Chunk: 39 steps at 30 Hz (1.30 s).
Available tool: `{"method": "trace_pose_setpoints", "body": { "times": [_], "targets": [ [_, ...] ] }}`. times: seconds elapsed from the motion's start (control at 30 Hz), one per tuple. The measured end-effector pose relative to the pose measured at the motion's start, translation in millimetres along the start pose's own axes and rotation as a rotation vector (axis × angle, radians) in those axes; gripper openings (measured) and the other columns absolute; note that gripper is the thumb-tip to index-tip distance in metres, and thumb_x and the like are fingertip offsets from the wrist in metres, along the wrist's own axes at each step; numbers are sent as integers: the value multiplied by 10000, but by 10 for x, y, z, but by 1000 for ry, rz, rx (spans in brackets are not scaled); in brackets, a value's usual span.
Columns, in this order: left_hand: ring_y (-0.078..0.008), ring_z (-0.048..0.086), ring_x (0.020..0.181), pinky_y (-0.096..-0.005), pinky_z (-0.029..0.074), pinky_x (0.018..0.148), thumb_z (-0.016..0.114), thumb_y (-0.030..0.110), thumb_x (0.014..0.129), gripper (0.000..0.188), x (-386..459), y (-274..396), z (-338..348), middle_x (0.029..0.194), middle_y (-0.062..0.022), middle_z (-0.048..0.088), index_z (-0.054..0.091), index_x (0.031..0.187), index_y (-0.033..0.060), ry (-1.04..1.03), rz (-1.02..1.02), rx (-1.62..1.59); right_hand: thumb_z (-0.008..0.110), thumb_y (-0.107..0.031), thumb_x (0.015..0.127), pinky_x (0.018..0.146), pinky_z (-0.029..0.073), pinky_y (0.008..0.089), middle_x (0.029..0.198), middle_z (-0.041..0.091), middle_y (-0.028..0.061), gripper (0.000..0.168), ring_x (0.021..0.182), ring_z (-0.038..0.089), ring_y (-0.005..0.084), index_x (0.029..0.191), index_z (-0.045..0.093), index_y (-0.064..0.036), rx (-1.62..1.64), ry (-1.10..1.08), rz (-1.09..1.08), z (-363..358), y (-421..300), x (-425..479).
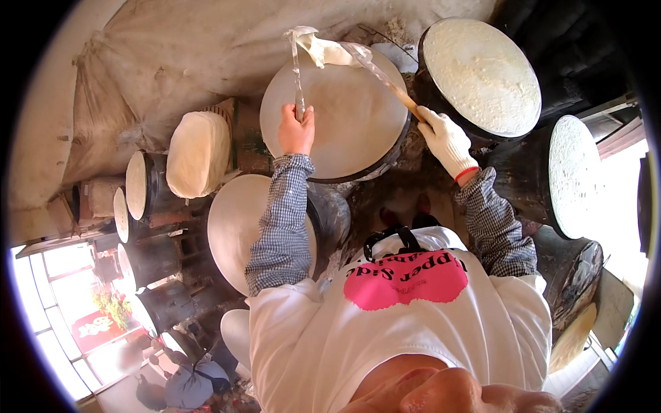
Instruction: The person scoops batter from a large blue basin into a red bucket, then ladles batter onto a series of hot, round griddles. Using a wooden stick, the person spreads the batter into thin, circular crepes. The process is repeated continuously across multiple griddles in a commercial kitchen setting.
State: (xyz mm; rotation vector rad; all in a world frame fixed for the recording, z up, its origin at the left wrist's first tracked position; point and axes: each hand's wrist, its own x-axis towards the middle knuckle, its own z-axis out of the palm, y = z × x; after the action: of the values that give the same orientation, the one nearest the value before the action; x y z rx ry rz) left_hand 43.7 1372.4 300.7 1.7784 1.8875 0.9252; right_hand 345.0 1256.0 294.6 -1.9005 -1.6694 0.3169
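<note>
Bare, my left hand (296, 130) grips the handle of a batter-smeared scraper (297, 72), its head at the far rim of a large round griddle (335, 113). My right hand (445, 138), in a white knit glove with a red cuff edge, holds a wooden-handled spatula (384, 80) slanting over the griddle. Between the two tool heads stretches a soft, pale lump of batter or dough (330, 53) at the griddle's far edge. A thin pale layer appears to coat the griddle's surface.
At right stand two drum stoves topped with bubbly pale rounds (483, 77) (574, 175). A stack of folded pale sheets (199, 155) lies left. Another round griddle (237, 227) is beneath my left forearm. Several drum stoves line the left side, with a person (191, 382) at lower left.
</note>
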Motion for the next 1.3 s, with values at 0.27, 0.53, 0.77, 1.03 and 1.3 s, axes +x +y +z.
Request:
{"method": "trace_pose_setpoints", "body": {
  "times": [0.27, 0.53, 0.77, 1.03, 1.3],
  "targets": [
    [-297, 641, 672, -408, 487, 633, 710, 312, 839, 338, -110, -210, -121, 765, -104, 653, 539, 1002, 69, 25, 53, -16, 563, -282, 895, 861, 511, 378, 1068, 681, 151, 375, 1008, 652, 315, 1233, 619, -130, 225, -204, 104, 218, -292, 435],
    [-282, 652, 702, -391, 492, 653, 711, 275, 841, 311, -520, -347, -502, 790, -103, 662, 551, 1010, 68, 15, -8, 1, 584, -278, 907, 890, 500, 338, 1111, 684, 157, 382, 1046, 655, 298, 1236, 623, -88, 437, -153, 117, 386, -216, 68],
    [-165, 573, 664, -319, 480, 656, 725, 213, 841, 300, -741, -434, -605, 804, -64, 620, 542, 1003, 39, 5, -24, -107, 596, -252, 891, 823, 509, 294, 1037, 715, 125, 387, 946, 687, 208, 1238, 636, -88, 594, -232, 280, 298, -253, 337],
    [-111, 512, 638, -281, 452, 622, 713, 193, 862, 283, -906, -283, -744, 787, -20, 596, 548, 1025, 32, 57, -47, -113, 569, -308, 907, 844, 500, 336, 1029, 697, 160, 386, 947, 663, 317, 1200, 644, -68, 455, -315, 83, 548, -524, 597],
    [-77, 465, 656, -262, 427, 605, 733, 217, 865, 292, -1218, -358, -953, 784, 0, 544, 563, 1012, 32, 172, -149, -114, 591, -304, 897, 607, 477, 280, 854, 691, 88, 418, 619, 586, 134, 1234, 636, -59, 574, -480, 180, 409, -366, 775]
  ]
}}
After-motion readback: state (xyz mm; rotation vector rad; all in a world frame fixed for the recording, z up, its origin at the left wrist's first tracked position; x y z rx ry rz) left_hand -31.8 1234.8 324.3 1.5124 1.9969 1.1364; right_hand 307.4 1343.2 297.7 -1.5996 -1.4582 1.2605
